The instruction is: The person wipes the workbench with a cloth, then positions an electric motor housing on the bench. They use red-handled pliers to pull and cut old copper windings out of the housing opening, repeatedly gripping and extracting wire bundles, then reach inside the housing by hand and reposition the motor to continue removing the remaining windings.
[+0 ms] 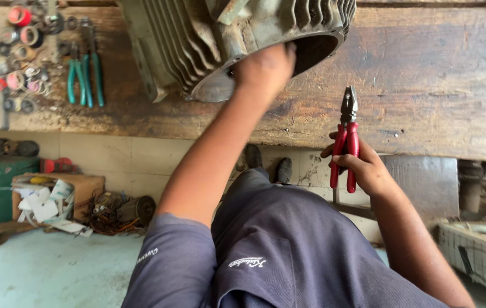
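Nearest the camera, low at about six o'clock, sits the person's dark blue shirt (277, 256), with both bare arms rising from it. Up at twelve o'clock the left hand (264, 69) presses against the round open rim of a grey finned motor housing (220, 40); its fingers curl over the rim's lower edge, though how firmly they grip cannot be told, since the fingertips are hidden by the metal. That housing rests on the worn wooden bench (425, 85), tipped so its open mouth faces the person, and its rim comes near the bench's front edge. Out at three o'clock the right hand (363, 168) is closed around the red handles of a pair of pliers (347, 137), held upright with the steel nose pointing toward the bench top and crossing the front edge. Between housing and pliers the planks lie bare, giving free room to the right. Far off at ten o'clock, green-handled pliers (86, 77) lie flat beside a scatter of tape rolls and rings (23, 54), well apart from both hands. Below the edge, at eight o'clock, a cardboard box (54, 197) stands on the floor.
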Motion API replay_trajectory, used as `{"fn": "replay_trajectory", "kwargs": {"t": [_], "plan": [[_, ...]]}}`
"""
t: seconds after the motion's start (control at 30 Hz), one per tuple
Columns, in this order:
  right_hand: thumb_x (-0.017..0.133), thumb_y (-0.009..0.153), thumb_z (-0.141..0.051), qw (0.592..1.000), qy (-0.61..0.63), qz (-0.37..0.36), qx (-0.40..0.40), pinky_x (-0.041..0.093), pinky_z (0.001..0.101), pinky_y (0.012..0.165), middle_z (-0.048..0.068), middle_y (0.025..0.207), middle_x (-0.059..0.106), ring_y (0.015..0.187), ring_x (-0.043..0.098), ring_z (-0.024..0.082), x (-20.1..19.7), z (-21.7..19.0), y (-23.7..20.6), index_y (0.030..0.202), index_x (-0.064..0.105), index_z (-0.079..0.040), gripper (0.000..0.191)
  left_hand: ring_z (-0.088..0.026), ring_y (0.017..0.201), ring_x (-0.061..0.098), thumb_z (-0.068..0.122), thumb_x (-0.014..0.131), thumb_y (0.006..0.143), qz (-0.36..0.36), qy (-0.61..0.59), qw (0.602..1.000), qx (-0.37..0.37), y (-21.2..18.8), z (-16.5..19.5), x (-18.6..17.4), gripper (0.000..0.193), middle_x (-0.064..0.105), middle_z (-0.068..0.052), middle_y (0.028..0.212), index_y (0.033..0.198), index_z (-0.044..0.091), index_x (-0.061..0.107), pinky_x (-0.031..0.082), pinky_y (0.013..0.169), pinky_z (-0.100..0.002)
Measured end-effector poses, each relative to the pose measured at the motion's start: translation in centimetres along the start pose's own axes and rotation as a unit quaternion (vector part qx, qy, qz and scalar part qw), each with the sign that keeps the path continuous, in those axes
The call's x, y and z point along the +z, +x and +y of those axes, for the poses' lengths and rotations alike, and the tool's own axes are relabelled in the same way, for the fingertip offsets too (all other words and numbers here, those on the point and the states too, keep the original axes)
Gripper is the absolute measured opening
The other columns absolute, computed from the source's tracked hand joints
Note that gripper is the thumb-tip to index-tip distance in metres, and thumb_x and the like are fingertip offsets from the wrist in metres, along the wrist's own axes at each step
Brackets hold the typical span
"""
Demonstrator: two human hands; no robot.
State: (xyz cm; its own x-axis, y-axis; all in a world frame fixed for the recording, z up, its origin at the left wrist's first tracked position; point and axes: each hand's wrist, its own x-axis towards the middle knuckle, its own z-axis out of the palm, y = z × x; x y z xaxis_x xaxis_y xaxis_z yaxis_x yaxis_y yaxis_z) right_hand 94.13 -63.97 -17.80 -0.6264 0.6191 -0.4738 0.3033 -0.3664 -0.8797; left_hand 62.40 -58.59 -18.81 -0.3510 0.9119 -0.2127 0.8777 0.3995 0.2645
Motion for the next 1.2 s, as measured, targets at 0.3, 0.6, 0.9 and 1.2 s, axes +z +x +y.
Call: {"fn": "replay_trajectory", "kwargs": {"t": [0.3, 0.6, 0.9, 1.2], "plan": [[0.058, 0.088, -0.009, 1.0, 0.007, 0.003, -0.001, 0.046, 0.0345, 0.102, 0.013, 0.116, 0.073, 0.111, 0.064, 0.02, 3.5, -1.2, 1.0, 0.148, 0.046, 0.003, 0.062, -0.025, 0.067, 0.068, 0.023, 0.051, 0.103, 0.21, 0.091, 0.971, 0.071, 5.6, -5.0, 2.4, 0.036, 0.069, -0.016, 0.078, 0.082, 0.004, 0.073, 0.057, 0.061, -0.043], [0.058, 0.088, -0.006, 0.994, 0.035, -0.097, 0.023, 0.05, 0.0348, 0.096, 0.012, 0.111, 0.07, 0.106, 0.066, 0.022, -0.8, 1.5, 1.6, 0.148, 0.044, 0.0, 0.061, -0.029, 0.08, 0.072, 0.01, 0.053, 0.1, 0.24, 0.144, 0.96, 0.013, 0.7, -3.4, 3.7, 0.026, 0.071, -0.021, 0.09, 0.087, -0.001, 0.072, 0.06, 0.069, -0.044], [0.061, 0.089, -0.008, 0.98, -0.037, -0.19, 0.033, 0.053, 0.0356, 0.092, 0.012, 0.111, 0.069, 0.106, 0.064, 0.02, -9.1, 3.8, 2.0, 0.146, 0.046, -0.001, 0.059, -0.031, 0.08, 0.072, 0.004, 0.064, 0.083, 0.251, 0.151, 0.953, -0.076, -1.5, 4.6, 3.9, 0.011, 0.072, -0.02, 0.087, 0.076, 0.004, 0.072, 0.059, 0.07, -0.044], [0.06, 0.09, -0.007, 0.973, -0.064, -0.22, 0.022, 0.053, 0.0351, 0.093, 0.013, 0.111, 0.07, 0.105, 0.066, 0.021, -10.9, 1.4, 1.7, 0.145, 0.047, -0.001, 0.057, -0.029, 0.083, 0.068, 0.005, 0.064, 0.082, 0.236, 0.23, 0.943, -0.051, -0.7, 3.4, 6.6, 0.011, 0.07, -0.017, 0.09, 0.08, 0.005, 0.075, 0.056, 0.075, -0.044]]}}
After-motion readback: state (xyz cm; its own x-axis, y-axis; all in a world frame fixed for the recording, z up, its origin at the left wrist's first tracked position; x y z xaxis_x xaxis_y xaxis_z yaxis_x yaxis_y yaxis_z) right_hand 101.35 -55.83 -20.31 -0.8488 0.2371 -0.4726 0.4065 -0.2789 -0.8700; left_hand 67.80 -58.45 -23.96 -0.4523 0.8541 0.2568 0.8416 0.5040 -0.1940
